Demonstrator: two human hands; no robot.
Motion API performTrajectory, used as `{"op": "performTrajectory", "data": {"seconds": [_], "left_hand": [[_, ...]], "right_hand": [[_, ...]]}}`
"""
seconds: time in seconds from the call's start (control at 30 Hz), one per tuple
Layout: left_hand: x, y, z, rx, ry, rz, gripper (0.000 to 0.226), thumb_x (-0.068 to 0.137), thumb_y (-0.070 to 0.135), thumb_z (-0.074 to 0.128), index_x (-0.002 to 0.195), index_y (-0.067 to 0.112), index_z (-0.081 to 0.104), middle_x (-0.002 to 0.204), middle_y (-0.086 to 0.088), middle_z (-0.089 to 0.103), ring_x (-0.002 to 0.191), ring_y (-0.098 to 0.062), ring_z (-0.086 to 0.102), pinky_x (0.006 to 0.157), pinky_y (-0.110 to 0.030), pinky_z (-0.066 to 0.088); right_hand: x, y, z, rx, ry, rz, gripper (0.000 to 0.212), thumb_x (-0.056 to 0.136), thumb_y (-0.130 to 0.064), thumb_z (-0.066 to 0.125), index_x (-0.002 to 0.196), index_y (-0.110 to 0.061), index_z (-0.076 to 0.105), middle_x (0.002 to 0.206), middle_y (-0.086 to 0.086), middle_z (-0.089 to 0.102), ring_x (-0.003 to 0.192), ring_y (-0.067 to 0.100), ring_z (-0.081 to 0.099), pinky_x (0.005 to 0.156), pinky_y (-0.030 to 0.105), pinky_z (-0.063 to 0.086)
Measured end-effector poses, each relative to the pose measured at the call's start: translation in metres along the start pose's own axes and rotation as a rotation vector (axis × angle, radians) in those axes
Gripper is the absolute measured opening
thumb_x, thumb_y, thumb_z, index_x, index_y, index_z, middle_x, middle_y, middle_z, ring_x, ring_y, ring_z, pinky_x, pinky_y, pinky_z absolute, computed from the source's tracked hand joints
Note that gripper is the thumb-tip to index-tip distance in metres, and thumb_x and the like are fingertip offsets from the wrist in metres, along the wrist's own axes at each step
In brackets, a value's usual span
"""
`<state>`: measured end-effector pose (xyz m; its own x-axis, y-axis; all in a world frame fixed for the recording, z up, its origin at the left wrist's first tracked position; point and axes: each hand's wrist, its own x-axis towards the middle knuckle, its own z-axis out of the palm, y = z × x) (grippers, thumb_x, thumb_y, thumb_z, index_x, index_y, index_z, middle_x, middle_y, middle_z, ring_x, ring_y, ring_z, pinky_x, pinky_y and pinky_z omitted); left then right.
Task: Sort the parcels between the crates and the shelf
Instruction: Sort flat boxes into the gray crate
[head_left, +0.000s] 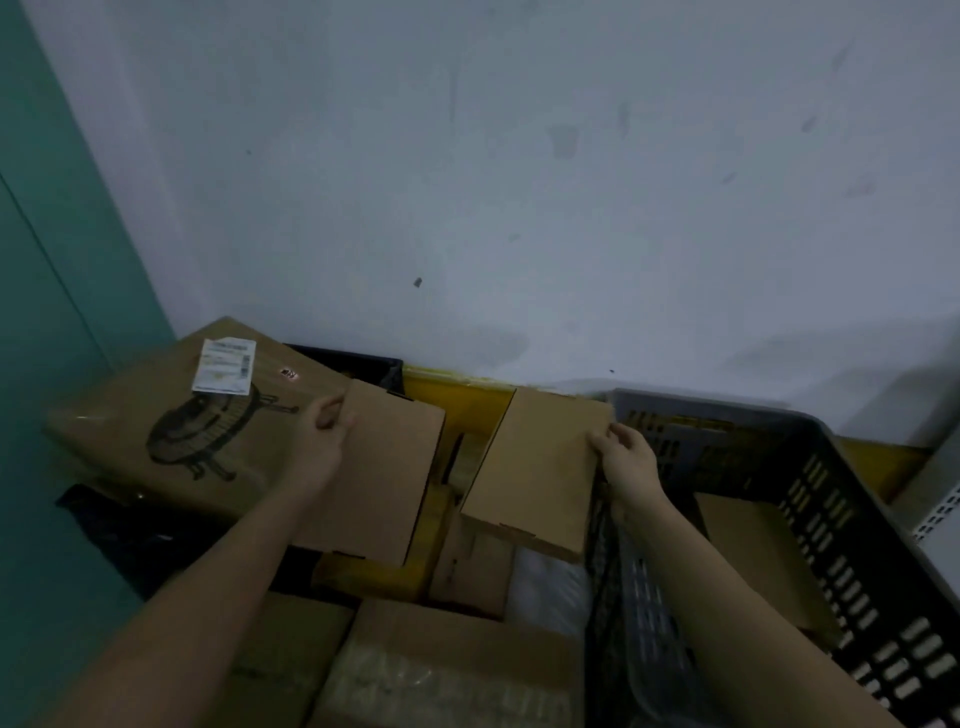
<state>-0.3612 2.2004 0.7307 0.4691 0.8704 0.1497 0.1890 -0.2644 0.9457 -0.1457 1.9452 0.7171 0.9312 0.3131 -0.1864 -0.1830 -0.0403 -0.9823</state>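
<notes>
My left hand grips the far left edge of a flat brown cardboard parcel, held tilted over the yellow crate. My right hand pinches the right edge of a second flat brown parcel, also lifted above that crate. Below them lie several other cardboard parcels and a white plastic-wrapped one. To the right stands a dark slotted crate with one brown parcel inside.
A large carton printed with a round appliance and a white label leans at the left over black plastic bags. A black crate rim shows behind it. A pale wall rises just behind the crates; a metal shelf post stands far right.
</notes>
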Motion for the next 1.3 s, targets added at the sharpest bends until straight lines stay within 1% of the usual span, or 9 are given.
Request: {"op": "performTrajectory", "data": {"seconds": [0.1,0.4,0.57,0.67,0.8,0.93,1.07,1.2,1.3], "left_hand": [[0.016,-0.02,0.014,0.034,-0.047,-0.012,0.032,0.101,0.02,0.053,0.133,0.015,0.051,0.121,0.0,0.051,0.107,-0.015,0.049,0.08,-0.03,0.04],[0.063,-0.101,0.045,0.294,-0.12,-0.079,0.028,0.1,0.018,0.056,0.127,0.012,0.055,0.12,-0.012,0.062,0.105,-0.03,0.06,0.072,-0.035,0.044],[0.084,-0.135,0.053,0.338,-0.228,-0.271,0.034,0.102,0.007,0.046,0.136,0.002,0.046,0.133,-0.021,0.054,0.112,-0.035,0.055,0.081,-0.036,0.042],[0.082,-0.14,0.062,0.376,-0.28,-0.281,0.049,0.1,0.002,0.047,0.147,0.005,0.035,0.141,-0.02,0.047,0.121,-0.033,0.05,0.097,-0.041,0.043],[0.071,-0.139,0.062,0.443,-0.351,-0.128,0.067,0.094,-0.006,0.051,0.154,0.013,0.028,0.152,-0.012,0.035,0.138,-0.031,0.038,0.112,-0.04,0.037],[0.076,-0.113,0.045,0.401,-0.359,0.178,0.044,0.099,0.005,0.05,0.142,0.017,0.046,0.138,-0.003,0.049,0.126,-0.021,0.048,0.096,-0.027,0.04],[0.092,-0.109,0.012,0.642,-0.381,0.449,0.034,0.097,0.015,0.055,0.13,0.018,0.058,0.126,-0.001,0.058,0.119,-0.018,0.052,0.101,-0.035,0.044],[0.093,-0.128,-0.025,0.972,-0.336,0.469,0.043,0.101,0.03,0.046,0.143,0.024,0.048,0.144,0.0,0.048,0.138,-0.021,0.034,0.115,-0.046,0.026],[0.088,-0.133,-0.035,0.986,-0.347,0.392,0.048,0.105,0.039,0.032,0.152,0.03,0.035,0.153,0.007,0.04,0.144,-0.017,0.025,0.121,-0.044,0.013]], "right_hand": [[0.005,0.013,0.022,-0.043,0.066,-0.03,0.051,0.1,-0.022,0.061,0.146,-0.007,0.044,0.138,0.005,0.052,0.121,0.025,0.052,0.095,0.037,0.048],[0.017,0.053,0.077,-0.086,0.13,0.047,0.05,0.1,-0.029,0.06,0.144,-0.012,0.045,0.132,0.007,0.055,0.114,0.028,0.057,0.098,0.05,0.052],[0.022,0.072,0.096,-0.104,0.141,0.097,0.051,0.099,-0.03,0.061,0.145,-0.014,0.045,0.134,0.006,0.054,0.112,0.024,0.056,0.093,0.043,0.051],[0.027,0.081,0.102,-0.082,0.15,0.132,0.05,0.101,-0.027,0.058,0.146,-0.014,0.043,0.135,0.006,0.052,0.112,0.025,0.055,0.097,0.047,0.05],[0.023,0.095,0.108,-0.026,0.144,0.236,0.046,0.103,-0.022,0.054,0.147,-0.014,0.043,0.138,0.01,0.052,0.111,0.03,0.057,0.097,0.054,0.052],[0.02,0.095,0.113,0.001,0.131,0.25,0.043,0.104,-0.021,0.052,0.146,-0.012,0.044,0.128,0.009,0.055,0.104,0.028,0.059,0.087,0.046,0.055],[0.018,0.097,0.127,-0.069,0.07,0.214,0.045,0.103,-0.024,0.053,0.145,-0.011,0.043,0.128,0.011,0.056,0.093,0.02,0.059,0.064,0.031,0.052],[0.006,0.107,0.156,-0.087,0.027,0.246,0.039,0.102,-0.026,0.054,0.138,-0.017,0.043,0.13,0.011,0.055,0.109,0.03,0.06,0.09,0.054,0.056],[-0.002,0.116,0.177,-0.133,-0.05,0.21,0.03,0.101,-0.027,0.056,0.129,-0.026,0.043,0.128,0.005,0.056,0.113,0.027,0.059,0.093,0.054,0.055]]}}
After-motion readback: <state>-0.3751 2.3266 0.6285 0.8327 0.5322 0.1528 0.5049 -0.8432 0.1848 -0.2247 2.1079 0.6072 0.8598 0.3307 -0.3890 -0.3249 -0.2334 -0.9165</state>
